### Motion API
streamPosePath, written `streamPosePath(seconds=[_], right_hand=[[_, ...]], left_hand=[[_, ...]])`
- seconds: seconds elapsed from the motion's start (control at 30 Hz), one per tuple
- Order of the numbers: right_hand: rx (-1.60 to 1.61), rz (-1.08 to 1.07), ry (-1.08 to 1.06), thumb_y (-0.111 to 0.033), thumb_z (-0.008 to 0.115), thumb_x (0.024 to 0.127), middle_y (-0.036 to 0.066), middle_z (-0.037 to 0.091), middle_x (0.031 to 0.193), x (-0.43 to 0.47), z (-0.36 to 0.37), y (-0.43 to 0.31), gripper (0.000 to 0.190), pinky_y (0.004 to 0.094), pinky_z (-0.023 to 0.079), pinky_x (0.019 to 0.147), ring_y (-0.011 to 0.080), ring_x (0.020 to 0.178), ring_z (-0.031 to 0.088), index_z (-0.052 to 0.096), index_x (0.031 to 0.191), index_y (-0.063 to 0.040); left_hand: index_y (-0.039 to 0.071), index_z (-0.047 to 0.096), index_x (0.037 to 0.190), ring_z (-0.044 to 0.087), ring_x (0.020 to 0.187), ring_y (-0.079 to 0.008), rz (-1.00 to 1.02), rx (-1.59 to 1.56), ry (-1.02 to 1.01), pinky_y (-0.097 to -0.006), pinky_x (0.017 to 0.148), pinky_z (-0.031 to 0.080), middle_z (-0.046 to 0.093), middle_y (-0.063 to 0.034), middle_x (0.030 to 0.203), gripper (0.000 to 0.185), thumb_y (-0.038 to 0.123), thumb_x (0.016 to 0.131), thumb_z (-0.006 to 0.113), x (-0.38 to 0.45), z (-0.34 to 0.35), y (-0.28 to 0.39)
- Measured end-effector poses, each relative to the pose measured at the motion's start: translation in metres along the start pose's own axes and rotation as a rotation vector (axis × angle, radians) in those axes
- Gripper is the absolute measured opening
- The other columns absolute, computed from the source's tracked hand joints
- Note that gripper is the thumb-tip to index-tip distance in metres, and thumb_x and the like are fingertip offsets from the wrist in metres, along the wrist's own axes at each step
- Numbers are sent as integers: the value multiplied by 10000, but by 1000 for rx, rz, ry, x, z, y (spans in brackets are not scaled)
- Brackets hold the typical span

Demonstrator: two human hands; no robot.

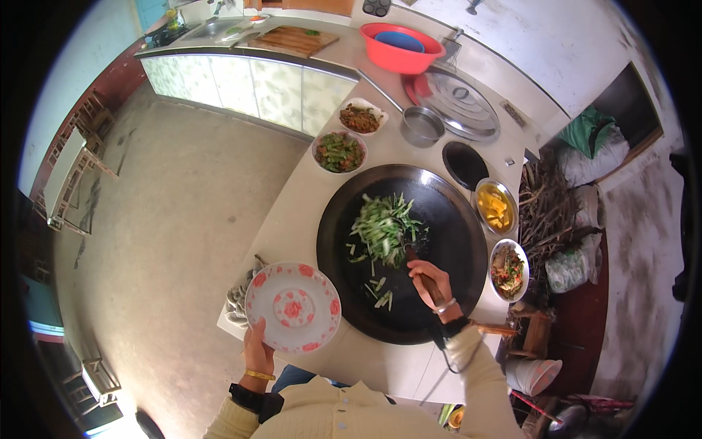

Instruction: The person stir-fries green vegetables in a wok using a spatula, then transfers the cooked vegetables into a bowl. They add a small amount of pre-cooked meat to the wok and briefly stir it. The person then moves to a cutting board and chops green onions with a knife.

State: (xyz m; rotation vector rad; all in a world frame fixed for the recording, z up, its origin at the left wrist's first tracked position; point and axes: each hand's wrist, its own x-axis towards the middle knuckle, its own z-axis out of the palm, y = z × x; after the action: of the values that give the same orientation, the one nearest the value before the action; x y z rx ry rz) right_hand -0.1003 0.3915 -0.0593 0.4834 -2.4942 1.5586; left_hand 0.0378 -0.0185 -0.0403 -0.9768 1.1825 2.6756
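My left hand (258,347) grips the lower left rim of a white bowl with red flower patterns (294,307), its inside facing up, beside the wok's left edge. Around the wooden handle of a cooking utensil (430,286), my right hand (431,281) is closed over the wok. The utensil's head is hidden among chopped green vegetables (384,228), which lie heaped in the upper left part of the large black wok (455,241). A few loose pieces lie lower in the wok, left of my right hand.
Dishes of cooked food (339,152) stand at the wok's upper left, others (509,270) at its right. Behind are a metal ladle (422,126), a large metal lid (458,104) and a red basin (403,57). A grey cloth (237,302) lies at the counter's left edge. Firewood (548,203) is stacked right.
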Motion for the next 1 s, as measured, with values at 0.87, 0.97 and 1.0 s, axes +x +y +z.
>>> streamPosePath(seconds=[0.87,0.97,1.0], right_hand=[[402,855,540,-164,610,901,122,672,850,-53,-68,-9,166,322,600,526,224,595,679,608,857,-4],[370,842,529,-168,608,911,115,675,854,-71,-60,-11,180,302,594,548,196,626,686,631,898,10],[393,822,579,-173,610,912,113,677,859,-69,-46,-3,186,297,594,564,191,637,686,635,906,11]], left_hand=[[69,471,1328,554,1144,-195,-23,-15,16,-352,912,494,565,-56,1256,458,254,930,600,7,-2,1],[66,470,1325,555,1142,-196,-25,-23,41,-354,914,493,566,-56,1249,456,251,928,598,8,-1,2],[65,470,1325,555,1143,-196,-32,-28,62,-354,916,492,566,-56,1247,456,250,928,598,8,0,1]])
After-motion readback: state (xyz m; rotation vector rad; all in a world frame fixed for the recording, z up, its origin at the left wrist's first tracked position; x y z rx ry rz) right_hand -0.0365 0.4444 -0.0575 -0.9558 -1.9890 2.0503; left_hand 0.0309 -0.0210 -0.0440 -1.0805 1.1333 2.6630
